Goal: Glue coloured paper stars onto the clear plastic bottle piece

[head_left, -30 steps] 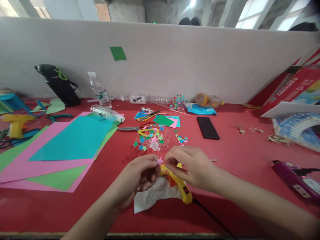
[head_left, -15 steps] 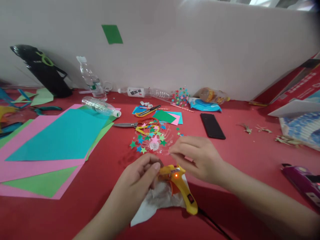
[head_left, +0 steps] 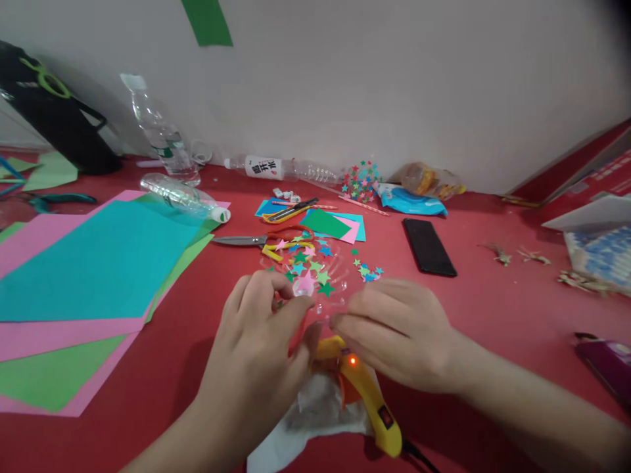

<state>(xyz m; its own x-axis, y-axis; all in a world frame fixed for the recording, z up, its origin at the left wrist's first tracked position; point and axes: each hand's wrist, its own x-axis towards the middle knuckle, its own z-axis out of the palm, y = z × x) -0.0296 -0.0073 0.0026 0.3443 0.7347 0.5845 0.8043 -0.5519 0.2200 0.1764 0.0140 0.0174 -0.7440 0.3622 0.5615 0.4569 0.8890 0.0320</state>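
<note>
My right hand (head_left: 399, 328) is pinched closed, and a tiny pink piece (head_left: 326, 320) shows blurred at its fingertips; its exact shape cannot be made out. My left hand (head_left: 266, 335) reaches over the near left edge of a clear plastic piece with petal-like strips (head_left: 338, 302), its curled fingers apart. Whether it touches the plastic is hidden. Paper stars in several colours, among them a pink star (head_left: 306, 282) and a green star (head_left: 326, 289), lie on that piece. Below both hands a yellow hot glue gun (head_left: 367, 387), its orange light lit, rests on a crumpled white sheet (head_left: 286, 437).
Scissors (head_left: 241, 241), a utility knife (head_left: 290, 211) and small paper pieces (head_left: 325, 225) lie behind the stars. A phone (head_left: 428, 247) is at right. Coloured sheets (head_left: 98, 263) and a plastic bottle (head_left: 180, 195) are at left; more bottles (head_left: 263, 167) line the wall.
My left hand has moved up and forward to the clear plastic piece, its fingers spreading. My right hand has shifted slightly right and down. The camera view has tilted down.
</note>
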